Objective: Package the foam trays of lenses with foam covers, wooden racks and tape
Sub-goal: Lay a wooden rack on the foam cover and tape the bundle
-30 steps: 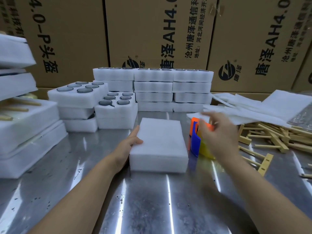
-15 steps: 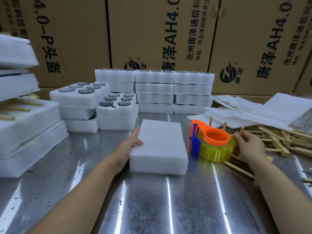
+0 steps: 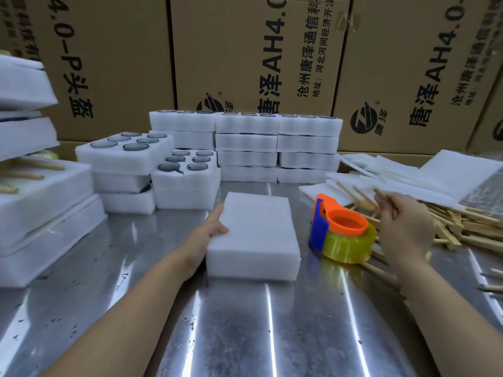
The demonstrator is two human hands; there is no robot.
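While left hand (image 3: 211,229) rests on pack (image 3: 255,232) at 9 o'clock side, fingers straight, right hand (image 3: 405,227) pinches rack (image 3: 359,198) at 2 o'clock; pack looks light, soft: grip sides gently.

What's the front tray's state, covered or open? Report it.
Covered: the front tray shows a plain foam top, no lenses visible, unlike the open trays behind it.

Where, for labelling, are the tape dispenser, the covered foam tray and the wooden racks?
tape dispenser (image 3: 345,246): head view, on the yellow tape roll.
covered foam tray (image 3: 258,227): head view, top face.
wooden racks (image 3: 471,230): head view, pile's middle.
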